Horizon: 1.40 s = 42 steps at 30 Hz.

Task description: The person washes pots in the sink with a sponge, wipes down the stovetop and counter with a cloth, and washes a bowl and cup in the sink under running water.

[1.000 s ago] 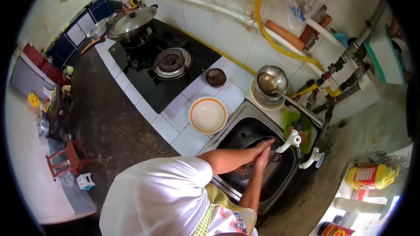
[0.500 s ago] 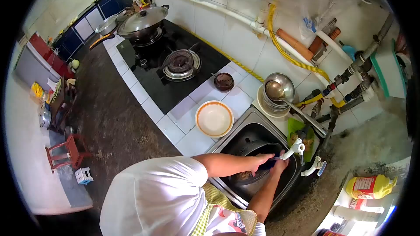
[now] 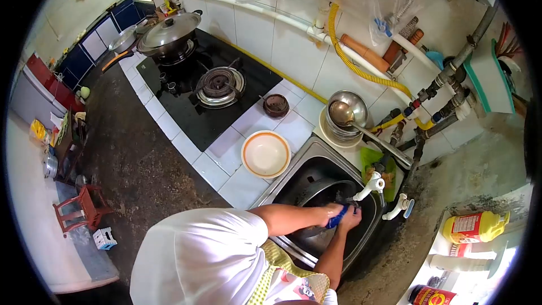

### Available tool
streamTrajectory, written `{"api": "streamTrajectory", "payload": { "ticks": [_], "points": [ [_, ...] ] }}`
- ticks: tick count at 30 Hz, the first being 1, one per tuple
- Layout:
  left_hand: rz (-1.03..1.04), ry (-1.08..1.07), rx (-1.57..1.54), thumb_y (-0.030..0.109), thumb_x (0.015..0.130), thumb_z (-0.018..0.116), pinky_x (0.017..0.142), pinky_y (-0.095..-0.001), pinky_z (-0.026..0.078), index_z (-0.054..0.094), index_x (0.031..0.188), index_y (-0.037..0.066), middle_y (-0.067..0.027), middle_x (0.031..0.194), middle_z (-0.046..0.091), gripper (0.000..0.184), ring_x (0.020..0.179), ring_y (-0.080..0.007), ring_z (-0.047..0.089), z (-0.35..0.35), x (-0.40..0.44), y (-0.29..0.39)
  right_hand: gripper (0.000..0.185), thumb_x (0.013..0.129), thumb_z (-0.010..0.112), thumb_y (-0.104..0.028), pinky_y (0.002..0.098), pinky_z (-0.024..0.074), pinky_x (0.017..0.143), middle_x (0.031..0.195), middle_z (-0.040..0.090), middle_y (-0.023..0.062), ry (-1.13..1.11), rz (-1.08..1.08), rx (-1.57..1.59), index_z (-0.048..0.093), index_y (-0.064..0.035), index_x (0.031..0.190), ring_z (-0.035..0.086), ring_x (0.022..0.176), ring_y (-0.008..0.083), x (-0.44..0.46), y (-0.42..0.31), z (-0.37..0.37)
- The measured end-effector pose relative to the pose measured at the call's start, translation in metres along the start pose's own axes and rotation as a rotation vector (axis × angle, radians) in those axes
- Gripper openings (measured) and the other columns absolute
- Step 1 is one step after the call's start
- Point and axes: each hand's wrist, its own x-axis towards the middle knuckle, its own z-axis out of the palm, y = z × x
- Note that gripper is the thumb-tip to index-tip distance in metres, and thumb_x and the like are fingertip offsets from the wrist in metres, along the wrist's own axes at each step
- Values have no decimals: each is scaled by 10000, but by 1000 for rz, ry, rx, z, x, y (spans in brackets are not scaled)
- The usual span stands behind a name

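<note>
Both hands are low in the metal sink (image 3: 281,187), beside the white tap (image 3: 372,186). My left hand (image 3: 329,212) is closed on a blue cloth (image 3: 337,216). Right next to it, my right hand (image 3: 351,217) grips the other side of the same cloth. A dark round pan (image 3: 320,189) lies in the sink behind and partly under the hands. Left of the sink, on the tiles, sits a white bowl with an orange rim (image 3: 266,154).
Stacked metal bowls with a ladle (image 3: 343,114) stand behind the sink, near a green tray (image 3: 370,158). Farther left are a small brown pot (image 3: 275,105), a black gas stove (image 3: 197,130) and a lidded wok (image 3: 172,31). Yellow bottle (image 3: 477,227) at the right.
The hands were pressed together, then parted over the pan; now they are close together with the blue cloth plainly visible between them. The camera view has shifted slightly.
</note>
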Motion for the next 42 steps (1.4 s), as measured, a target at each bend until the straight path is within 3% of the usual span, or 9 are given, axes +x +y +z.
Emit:
{"api": "streamTrajectory", "payload": {
  "ticks": [16, 18, 20, 24, 30, 35, 38, 40, 42],
  "points": [
    [-51, 324, 116, 684, 759, 361, 858, -592, 303, 422, 1217, 142, -140, 1203, 441, 712, 1040, -373, 439, 0, -31, 36, 385, 698, 643, -236, 425, 426, 670, 834, 591, 247, -130, -213, -237, 568, 41, 955, 576, 749, 372, 28, -28, 13],
    [-203, -62, -143, 679, 755, 376, 839, -615, 306, 426, 1217, 156, -139, 1198, 448, 700, 1052, -385, 426, -21, -9, 39, 381, 699, 643, -225, 415, 424, 665, 822, 593, 228, -286, -728, -353, 561, 55, 944, 554, 716, 395, 19, -13, 24],
    [-205, 14, -353, 577, 768, 469, 825, -577, 357, 513, 1074, 115, -152, 966, 566, 556, 862, -365, 535, -17, -1, 39, 234, 663, 667, -89, 295, 431, 618, 722, 553, 29, -675, 70, 216, 571, 22, 846, 507, 618, 151, -12, -65, 1],
    [-107, -46, -374, 275, 793, 502, 711, -466, 461, 529, 937, 70, -120, 907, 577, 251, 773, -275, 580, -31, 45, 22, 161, 662, 641, 20, 275, 455, 641, 740, 556, 6, -729, -32, 190, 582, 2, 811, 518, 643, 103, -23, -61, -32],
    [36, -172, -263, 320, 804, 545, 619, -332, 477, 593, 767, 111, -24, 769, 605, 218, 646, -162, 578, 17, -13, 11, 467, 828, 466, -499, 377, 470, 750, 983, 562, 80, -444, 764, 1120, 537, -77, 1015, 563, 850, 242, 1, 34, -9],
    [84, -237, 132, 426, 734, 602, 622, -322, 468, 548, 1042, 142, -34, 807, 605, 422, 669, -170, 587, 14, -20, 14, 450, 839, 432, -474, 408, 452, 796, 944, 583, 101, -693, 493, 1269, 547, -68, 995, 561, 871, 280, -9, -5, -16],
    [187, 571, 508, 526, 728, 590, 818, -572, 382, 304, 1282, 213, -11, 1308, 322, 698, 1013, -266, 492, 26, -26, 9, 342, 841, 487, -317, 388, 450, 784, 855, 572, 80, -642, 555, 1188, 509, -66, 1073, 554, 798, 237, -15, -29, -20],
    [124, -359, 295, 459, 734, 619, 696, -658, 391, 242, 1287, 213, -14, 1347, 249, 712, 1000, -347, 494, 5, -54, 20, 416, 822, 524, -264, 348, 443, 746, 754, 529, 38, -587, 317, 1335, 428, -72, 1179, 514, 711, 176, -27, -50, -24],
    [263, -248, 434, 323, 730, 646, 662, -550, 469, 299, 1231, 161, -82, 1262, 410, 631, 889, -334, 577, 12, -74, 20, 392, 835, 514, -250, 302, 424, 680, 712, 495, -9, -702, 366, 1419, 429, -97, 1186, 479, 670, 124, -5, -9, -19]
  ]
}}
